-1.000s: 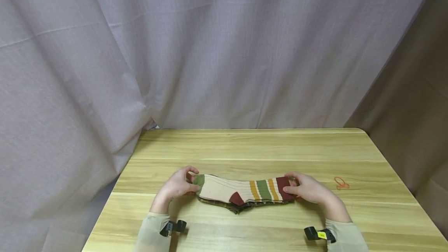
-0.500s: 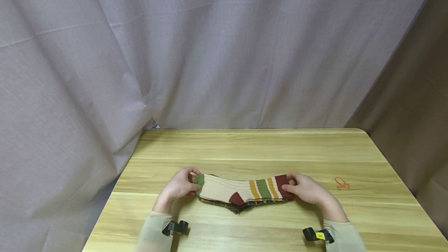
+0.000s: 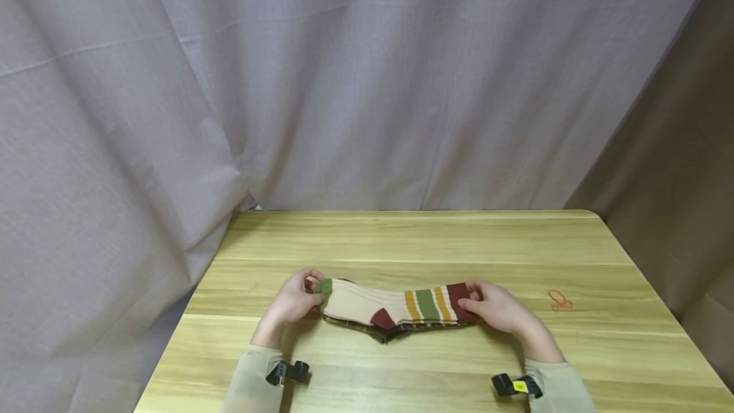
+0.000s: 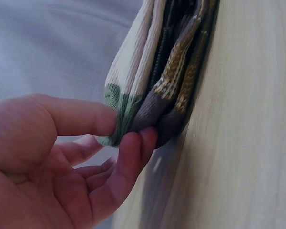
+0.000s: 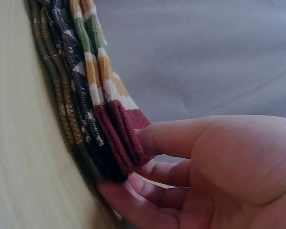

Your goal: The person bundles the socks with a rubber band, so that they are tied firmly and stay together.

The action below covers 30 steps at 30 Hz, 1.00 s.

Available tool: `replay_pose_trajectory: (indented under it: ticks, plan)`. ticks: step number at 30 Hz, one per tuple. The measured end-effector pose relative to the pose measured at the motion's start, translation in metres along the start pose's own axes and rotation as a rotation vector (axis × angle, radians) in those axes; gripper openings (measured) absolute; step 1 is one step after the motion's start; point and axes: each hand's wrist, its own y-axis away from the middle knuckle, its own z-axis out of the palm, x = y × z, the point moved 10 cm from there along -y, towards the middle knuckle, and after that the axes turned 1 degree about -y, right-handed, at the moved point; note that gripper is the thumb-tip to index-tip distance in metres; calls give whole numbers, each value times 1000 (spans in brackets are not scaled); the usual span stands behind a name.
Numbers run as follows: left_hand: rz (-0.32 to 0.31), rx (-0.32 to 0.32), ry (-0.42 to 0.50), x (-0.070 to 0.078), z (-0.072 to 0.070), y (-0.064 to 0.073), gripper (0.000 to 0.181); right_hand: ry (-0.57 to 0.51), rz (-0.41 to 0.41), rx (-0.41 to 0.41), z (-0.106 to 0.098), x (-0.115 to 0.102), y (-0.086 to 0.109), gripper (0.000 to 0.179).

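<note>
A stack of socks lies lengthwise between the two hands. On top is a cream sock (image 3: 358,303) with a green toe, maroon heel, striped leg and maroon cuff. Darker patterned socks (image 4: 171,74) are layered under it. At the toe end, my left hand (image 3: 294,298) pinches the stack, its thumb on the green toe and fingertips against the layers' ends. My right hand (image 3: 497,306) grips the cuff end; in the right wrist view its thumb presses the maroon cuff (image 5: 119,136) while the fingers reach below the dark cuffs.
The socks are over a light wooden table (image 3: 424,241). Thin orange-red loops (image 3: 560,301) lie to the right of the right hand. Grey curtains (image 3: 367,81) hang behind and at the left, a brown one (image 3: 676,177) at the right.
The stack has shifted slightly left and away from the body. My right hand has moved a little left with the cuffs; my left hand keeps its pinch at the toes.
</note>
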Motion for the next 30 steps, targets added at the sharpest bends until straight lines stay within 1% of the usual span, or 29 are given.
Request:
replay_pose_trajectory:
  ticks: [2, 5, 10, 12, 14, 15, 17, 19, 20, 22, 24, 26, 28, 30]
  plan:
    - [9, 27, -6, 1, -2, 0, 33, -3, -8, 10, 1, 0, 0, 53]
    - [12, 47, -13, 1, -4, 0, 32, -4, -6, 21, 2, 0, -1, 53]
    - [17, 54, -22, 2, -4, -2, 36, 5, -5, 32, -1, 1, -1, 53]
    - [37, 67, -62, 7, -6, -3, 40, 1, -8, 40, -5, 2, 0, 53]
    - [66, 98, -109, 15, -9, -3, 43, -24, -19, 45, -10, 3, 2, 53]
    - [89, 123, -129, 21, -11, -3, 45, -45, -25, 50, -14, 5, 3, 52]
    - [151, 186, -178, 38, -13, -1, 48, -77, -24, 75, -25, 10, 7, 49]
    - [224, 234, -187, 57, -9, 2, 49, -79, -28, 109, -41, 17, 10, 46]
    - [274, 250, -193, 68, -4, 3, 48, -71, -26, 133, -49, 22, 13, 44]
    - [373, 247, -206, 92, 14, 6, 47, -41, -13, 181, -66, 34, 17, 43]
    - [471, 204, -241, 114, 39, 10, 43, 4, -11, 223, -82, 46, 22, 41]
    - [551, 126, -287, 133, 71, 14, 39, 37, -3, 260, -95, 59, 27, 40]
    - [600, 23, -344, 146, 106, 17, 37, 82, -4, 289, -106, 69, 32, 40]
    - [622, -85, -417, 154, 140, 20, 36, 121, -3, 316, -115, 77, 36, 39]
